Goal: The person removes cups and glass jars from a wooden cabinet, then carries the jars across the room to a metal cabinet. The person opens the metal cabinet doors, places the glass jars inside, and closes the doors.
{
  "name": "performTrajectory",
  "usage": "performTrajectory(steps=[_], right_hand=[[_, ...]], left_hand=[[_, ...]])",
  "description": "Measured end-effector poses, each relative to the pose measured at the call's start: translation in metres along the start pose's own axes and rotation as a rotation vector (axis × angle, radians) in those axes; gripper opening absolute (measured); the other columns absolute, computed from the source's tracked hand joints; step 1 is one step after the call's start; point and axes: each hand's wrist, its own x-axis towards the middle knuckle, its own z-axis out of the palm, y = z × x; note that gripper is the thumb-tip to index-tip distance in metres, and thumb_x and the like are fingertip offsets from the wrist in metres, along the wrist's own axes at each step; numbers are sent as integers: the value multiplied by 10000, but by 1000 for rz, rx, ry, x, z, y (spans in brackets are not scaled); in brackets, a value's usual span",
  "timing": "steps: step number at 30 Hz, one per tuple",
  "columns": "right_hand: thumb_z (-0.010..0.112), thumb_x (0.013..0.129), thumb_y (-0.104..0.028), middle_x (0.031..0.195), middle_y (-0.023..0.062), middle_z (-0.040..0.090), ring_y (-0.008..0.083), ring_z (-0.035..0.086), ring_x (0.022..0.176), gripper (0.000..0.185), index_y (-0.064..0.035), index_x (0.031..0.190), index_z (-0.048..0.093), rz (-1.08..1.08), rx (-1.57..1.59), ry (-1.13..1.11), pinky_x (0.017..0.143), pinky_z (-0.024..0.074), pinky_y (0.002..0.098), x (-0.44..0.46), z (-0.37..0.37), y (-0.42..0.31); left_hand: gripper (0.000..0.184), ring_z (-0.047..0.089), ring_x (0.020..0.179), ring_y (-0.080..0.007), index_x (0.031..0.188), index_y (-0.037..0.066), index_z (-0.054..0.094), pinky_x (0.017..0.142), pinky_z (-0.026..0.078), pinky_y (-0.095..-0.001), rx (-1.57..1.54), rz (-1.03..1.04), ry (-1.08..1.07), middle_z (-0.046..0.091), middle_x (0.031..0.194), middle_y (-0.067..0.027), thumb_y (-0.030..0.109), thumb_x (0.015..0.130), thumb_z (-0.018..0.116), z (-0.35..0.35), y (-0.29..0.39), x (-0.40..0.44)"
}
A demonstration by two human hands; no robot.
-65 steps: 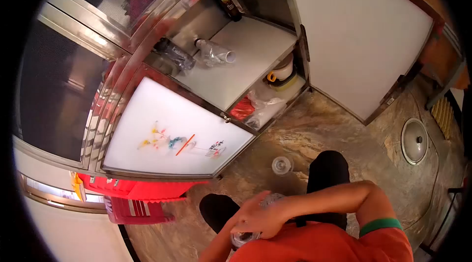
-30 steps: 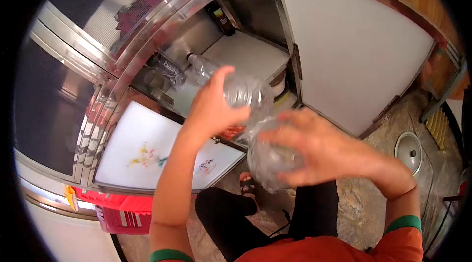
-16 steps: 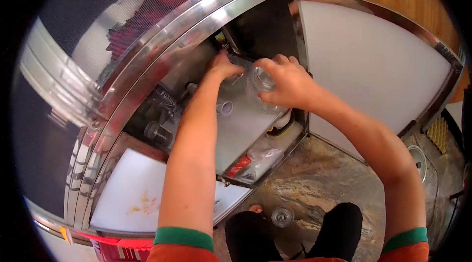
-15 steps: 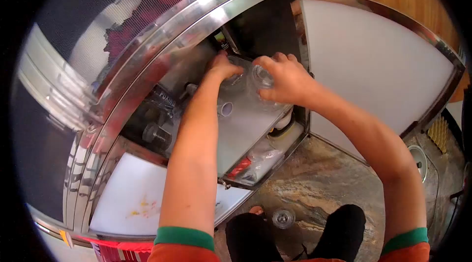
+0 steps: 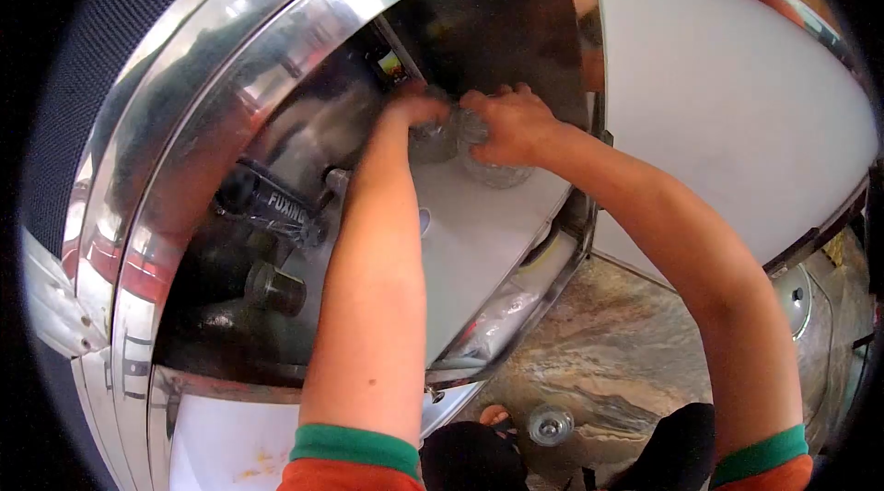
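Both my arms reach into an open metal cabinet. My right hand (image 5: 514, 127) grips the top of a clear glass jar (image 5: 502, 174) that stands on the white shelf (image 5: 479, 247). Beside it, deeper in, my left hand (image 5: 419, 111) is curled at another clear container (image 5: 431, 143), its fingers partly hidden and blurred. Just behind my left hand is a dark bottle with a coloured label (image 5: 391, 65). Left of my forearm lie a dark plastic-wrapped item marked FUXING (image 5: 281, 204) and a clear cup-like container (image 5: 276, 288).
An open white door panel (image 5: 727, 113) stands at the right. Below the shelf is a compartment with plastic bags (image 5: 497, 321). On the marbled floor (image 5: 617, 334) are a round glass lid (image 5: 551, 425) near my feet and a pot lid (image 5: 794, 299) at the right.
The two clear containers went from in front of me into the cabinet, with my hands on them. My view has since moved closer to the shelf.
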Motion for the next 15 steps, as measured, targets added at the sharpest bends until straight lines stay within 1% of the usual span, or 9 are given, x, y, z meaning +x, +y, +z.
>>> performTrajectory(steps=[3, 5, 7, 9, 12, 15], right_hand=[[680, 639, -309, 1060, 214, 590, 415, 513, 1040, 646, -144, 1233, 486, 17, -18, -41, 910, 415, 455, 9, 4, 0], [682, 645, -316, 1080, 212, 583, 418, 507, 1054, 648, -157, 1240, 481, 10, -12, -65, 910, 418, 454, 17, 8, 3], [679, 659, -317, 1106, 210, 573, 419, 504, 1059, 639, -161, 1245, 477, 47, -18, -87, 920, 413, 456, 21, 3, -3], [681, 669, -319, 1132, 208, 563, 417, 498, 1069, 637, -164, 1250, 472, 75, -21, -92, 930, 408, 459, 23, 2, -5], [691, 678, -325, 1160, 209, 546, 413, 483, 1092, 649, -166, 1263, 458, 88, -21, -84, 941, 401, 466, 28, 5, -5], [699, 686, -330, 1179, 221, 527, 426, 457, 1121, 680, -171, 1290, 430, 70, -46, -72, 948, 395, 473, 33, 13, 2]], left_hand=[[904, 472, 1203, -272, 1274, 2, 463, 984, 397, -329, -9, 16, 7, 486, 1301, -173, 319, 483, 767, 5, -10, 25], [887, 482, 1190, -276, 1256, -2, 476, 975, 404, -330, -41, 71, 52, 497, 1287, -173, 315, 481, 769, 19, -33, 54], [880, 489, 1181, -280, 1245, -6, 484, 970, 407, -331, -45, 83, 89, 506, 1277, -172, 315, 479, 772, 20, -40, 57], [880, 492, 1176, -284, 1241, -9, 485, 969, 407, -332, -27, 56, 116, 511, 1271, -170, 319, 478, 775, 5, -21, 32], [859, 502, 1160, -278, 1236, 7, 494, 964, 409, -335, -29, 105, 80, 528, 1249, -164, 322, 488, 776, -4, -15, 17], [802, 508, 1149, -288, 1224, 25, 508, 957, 412, -338, -54, 159, 203, 540, 1227, -171, 290, 514, 770, 6, -22, 16]])
